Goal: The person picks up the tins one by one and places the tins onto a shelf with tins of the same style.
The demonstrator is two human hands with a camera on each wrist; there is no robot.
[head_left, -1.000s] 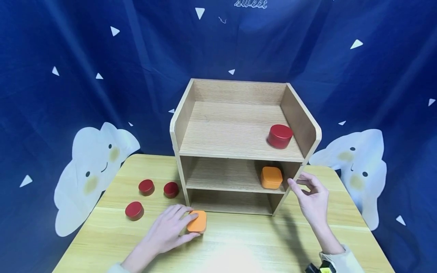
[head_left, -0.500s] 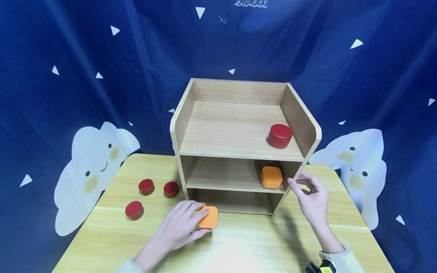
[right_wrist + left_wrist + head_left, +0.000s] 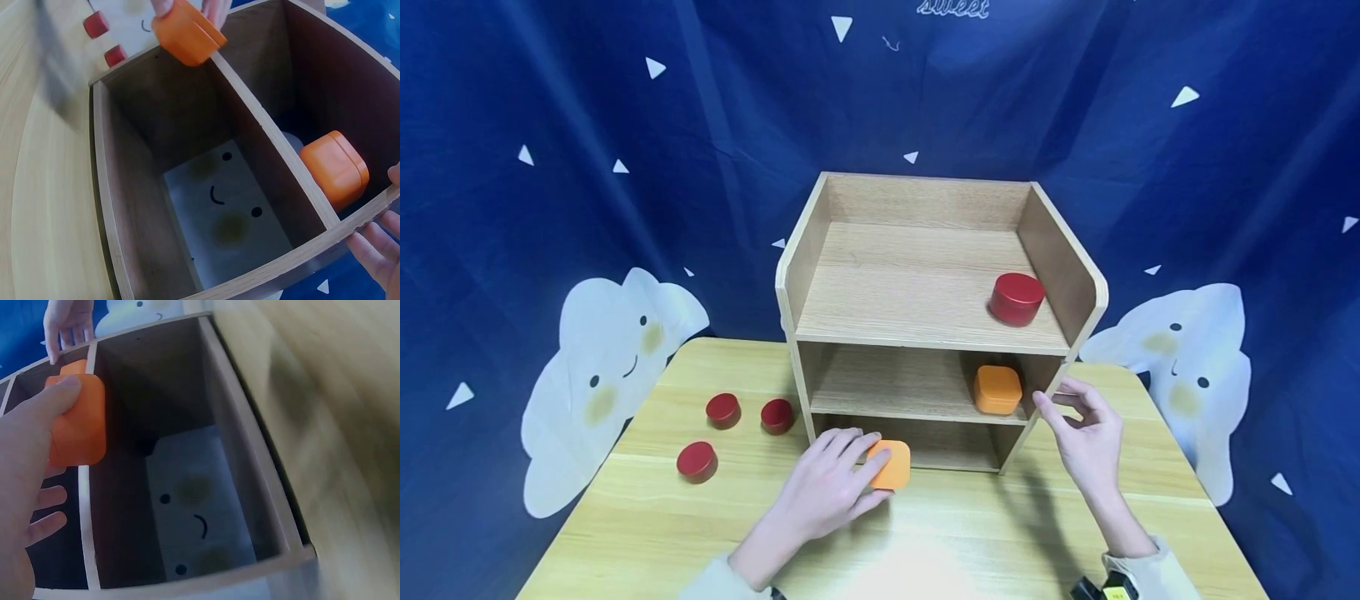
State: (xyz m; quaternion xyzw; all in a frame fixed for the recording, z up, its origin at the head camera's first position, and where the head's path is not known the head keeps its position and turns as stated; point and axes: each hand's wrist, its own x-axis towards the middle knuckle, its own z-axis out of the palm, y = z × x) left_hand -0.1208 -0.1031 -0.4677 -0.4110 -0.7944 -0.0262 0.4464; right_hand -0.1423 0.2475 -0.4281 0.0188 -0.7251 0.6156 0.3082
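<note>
My left hand (image 3: 831,483) pinches an orange square tin (image 3: 891,465) between thumb and fingers, in front of the wooden shelf's lower opening. In the left wrist view the thumb lies on this orange tin (image 3: 84,422). My right hand (image 3: 1088,429) grips the right side panel of the wooden shelf (image 3: 910,342), thumb at the front edge. The right wrist view shows its fingers (image 3: 378,250) against the panel's outer face. A second orange tin (image 3: 997,390) sits at the right end of the middle shelf. On the top shelf, at the right, stands a larger red round tin (image 3: 1017,300).
Several small red round tins, such as the front one (image 3: 697,462), lie on the wooden table (image 3: 625,533) left of the shelf. A blue curtain (image 3: 880,92) with white cloud figures hangs behind. The shelf's side panels and shelf boards bound the openings.
My left hand has carried the orange tin rightward and slightly toward the back, from the shelf's lower left corner to before its lower opening. The right hand stays on the side panel.
</note>
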